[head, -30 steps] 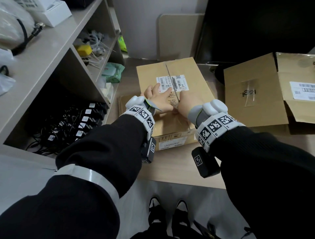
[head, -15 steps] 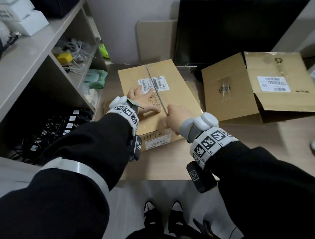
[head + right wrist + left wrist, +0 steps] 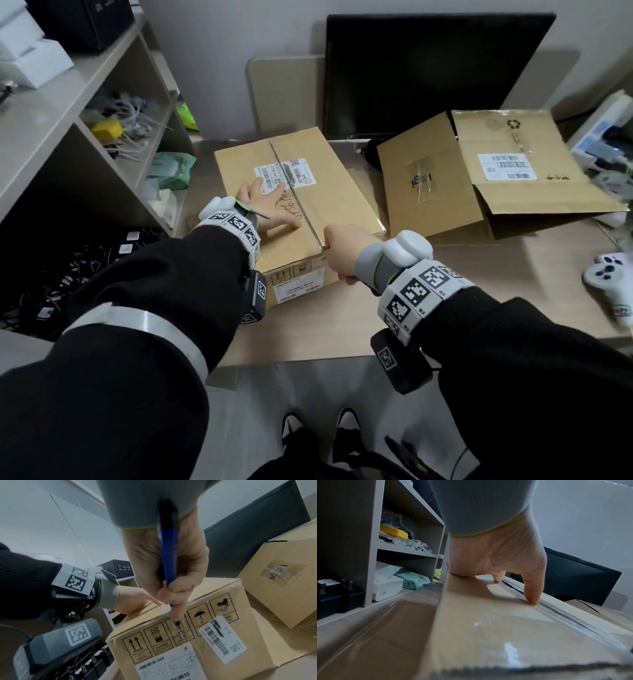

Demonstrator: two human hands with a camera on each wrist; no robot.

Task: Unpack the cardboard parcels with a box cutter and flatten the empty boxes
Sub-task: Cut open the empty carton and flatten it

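From the head view the sealed box [image 3: 294, 205] sits mid-surface [image 3: 342, 322], and the right hand [image 3: 342, 255] is at its near top edge, right on the end of the taped seam [image 3: 301, 202], while the left hand [image 3: 270, 205] lies flat and spread on the left flap; to do this well, I'd say keep that palm pressing clear of the cut line and draw the blade shallow so nothing inside gets scored. An opened box [image 3: 479, 178] lies on its side to the right, a dark monitor [image 3: 435, 72] stands behind, a white game controller [image 3: 609, 270] sits at the far right, shelves [image 3: 85, 113] of cables and packets run along the left. Left wrist view: fingers [image 3: 530, 588] straight, thumb tip planted just beside the seam, which already gapes dark here. Right wrist view: fingers curled tight round a blue cutter [image 3: 169, 550], its tip down over the front face at the tape end; the risk, I'd judge, is the blade slipping toward the body as it leaves the edge
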